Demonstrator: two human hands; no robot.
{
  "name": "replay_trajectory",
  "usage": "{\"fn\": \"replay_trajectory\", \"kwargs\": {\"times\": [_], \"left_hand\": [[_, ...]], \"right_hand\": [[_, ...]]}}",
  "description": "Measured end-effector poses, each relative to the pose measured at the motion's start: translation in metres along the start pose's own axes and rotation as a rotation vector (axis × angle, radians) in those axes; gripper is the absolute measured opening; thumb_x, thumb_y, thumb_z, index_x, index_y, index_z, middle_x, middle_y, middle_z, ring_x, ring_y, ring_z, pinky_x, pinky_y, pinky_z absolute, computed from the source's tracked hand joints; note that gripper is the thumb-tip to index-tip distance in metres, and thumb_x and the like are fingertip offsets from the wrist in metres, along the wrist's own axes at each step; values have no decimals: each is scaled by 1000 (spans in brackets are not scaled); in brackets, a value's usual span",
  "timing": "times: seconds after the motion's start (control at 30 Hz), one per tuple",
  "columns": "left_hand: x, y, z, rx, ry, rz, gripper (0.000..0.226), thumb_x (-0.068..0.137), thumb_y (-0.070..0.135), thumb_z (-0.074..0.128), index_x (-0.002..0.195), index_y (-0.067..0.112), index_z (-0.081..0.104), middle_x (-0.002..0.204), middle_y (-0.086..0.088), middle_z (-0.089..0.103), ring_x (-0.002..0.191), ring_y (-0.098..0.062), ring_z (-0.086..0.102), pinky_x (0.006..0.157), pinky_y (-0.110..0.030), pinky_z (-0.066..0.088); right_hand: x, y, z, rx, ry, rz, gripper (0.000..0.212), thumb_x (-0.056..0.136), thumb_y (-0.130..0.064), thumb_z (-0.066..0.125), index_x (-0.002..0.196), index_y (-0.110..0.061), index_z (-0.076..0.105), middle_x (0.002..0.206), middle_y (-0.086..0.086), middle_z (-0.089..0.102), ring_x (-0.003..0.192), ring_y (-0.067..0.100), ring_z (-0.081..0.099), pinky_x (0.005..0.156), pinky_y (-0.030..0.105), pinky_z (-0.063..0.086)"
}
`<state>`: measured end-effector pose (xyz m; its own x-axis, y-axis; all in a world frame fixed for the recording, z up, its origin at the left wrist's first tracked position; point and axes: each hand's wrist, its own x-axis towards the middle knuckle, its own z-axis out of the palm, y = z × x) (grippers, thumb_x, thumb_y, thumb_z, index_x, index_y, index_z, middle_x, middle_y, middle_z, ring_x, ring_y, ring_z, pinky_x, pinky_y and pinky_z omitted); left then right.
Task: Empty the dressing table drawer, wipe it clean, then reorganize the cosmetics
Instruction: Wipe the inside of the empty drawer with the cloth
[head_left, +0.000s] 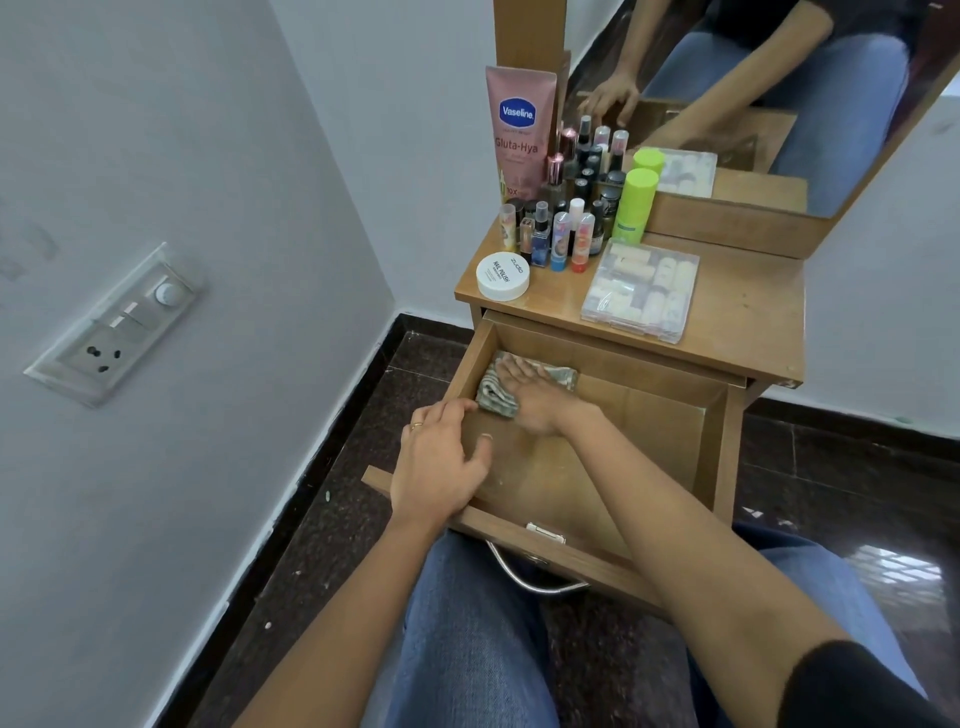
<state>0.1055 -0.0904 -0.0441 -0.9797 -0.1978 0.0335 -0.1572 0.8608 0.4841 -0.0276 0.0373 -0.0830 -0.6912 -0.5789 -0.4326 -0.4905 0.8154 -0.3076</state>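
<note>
Far left: switch panel (117, 325) on the grey wall, one socket and a round dial.

Left hand (441, 462) sits on the left wall of the drawer (719, 441). Its fingers curl over the rim and grip it, thumb inside the drawer. One ring shows on a finger, another on the thumb.

The drawer is pulled well out of the dressing table (748, 317). Its long axis runs from the table toward the person, and its front panel and metal handle (535, 582) point at the knees in blue jeans. The wooden drawer floor shows pale smudges.

Cloth (493, 400), folded, grey-green pattern, lies in the far left corner of the drawer, on the floor and close to the left wall. Its long axis runs about across the drawer, left to right; the middle is hidden under the hand.

Right hand (530, 395) lies flat on the cloth, palm down, pressing. Fingers are straight and together, pointing to the far left corner. The forearm crosses the drawer diagonally from the near right.

On the tabletop, left to right:
- white jar (503, 275), lid up, at the front left corner
- pink Vaseline tube (519, 130), upright at the back
- cluster of small bottles (566, 228), all upright, just behind the jar
- green bottle (634, 205), upright, right of the cluster
- clear plastic box (641, 288), flat, in front of the green bottle, long axis front to back

Mirror (779, 104) behind reflects the bottles, the box, an arm and jeans.
</note>
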Motion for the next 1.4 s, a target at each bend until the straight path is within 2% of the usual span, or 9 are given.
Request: {"fn": "replay_trajectory", "kwargs": {"times": [0.13,0.4,0.57,0.67,0.83,0.93,1.07,1.3,1.4], "left_hand": [[1,-1,2,2,1,-12,42,89,33,58,129,20,54,129,1,59,122,-19,44,97,-31,31],[2,1,1,-10,-33,-25,46,89,36,57,131,19,51,131,1,57,124,-21,42,101,-36,34],[8,-4,-8,36,-103,-65,65,92,41,56,147,13,32,154,-6,32,137,-31,28,109,-47,30],[11,-18,-11,237,-125,-42,64,96,50,35,150,18,27,162,-5,19,145,-30,17,114,-49,24],[10,-27,-15,251,-191,86,83,82,66,7,151,24,26,162,1,21,150,-21,9,119,-44,16],[11,-27,-16,147,-174,90,76,87,66,15,149,24,30,157,0,33,147,-21,20,115,-48,23],[12,-27,-16,-41,-57,-123,57,98,50,28,146,21,37,144,-7,50,137,-26,37,108,-52,35],[10,-28,-11,-18,2,-163,48,103,41,30,143,18,41,141,-8,53,133,-28,42,106,-51,37],[9,-24,-11,13,-15,-145,47,103,40,32,141,16,44,138,-7,56,132,-26,43,104,-50,39]], "right_hand": [[-4,-11,9,-41,11,-10,77,94,-3,38,152,-13,-11,158,7,-19,146,20,-17,118,34,-8],[-38,-17,33,-86,-71,-221,88,87,-8,51,152,-15,-9,160,5,-14,147,17,-12,117,30,-8],[-55,10,31,-167,-84,-246,83,91,-7,45,152,-16,-10,159,5,-15,147,16,-11,116,30,-8],[-54,33,18,-150,-63,-149,82,90,-3,40,150,-17,-14,158,3,-18,147,16,-14,116,31,-9],[-33,33,7,-116,-90,-150,78,91,-4,38,152,-15,-11,159,3,-18,146,16,-16,116,32,-10],[-23,24,12,-126,-69,-208,81,89,-2,38,152,-18,-9,159,2,-17,146,15,-16,115,31,-12],[-27,3,31,-181,-62,-355,82,89,-5,42,152,-22,-7,158,-1,-14,146,15,-13,117,34,-10],[-47,17,37,-73,-180,-512,78,87,3,40,153,-19,6,160,0,-3,147,12,-8,116,31,-12],[-47,42,30,40,-161,-485,79,86,8,38,152,-23,9,160,-4,2,146,9,-6,119,36,-10]]}}
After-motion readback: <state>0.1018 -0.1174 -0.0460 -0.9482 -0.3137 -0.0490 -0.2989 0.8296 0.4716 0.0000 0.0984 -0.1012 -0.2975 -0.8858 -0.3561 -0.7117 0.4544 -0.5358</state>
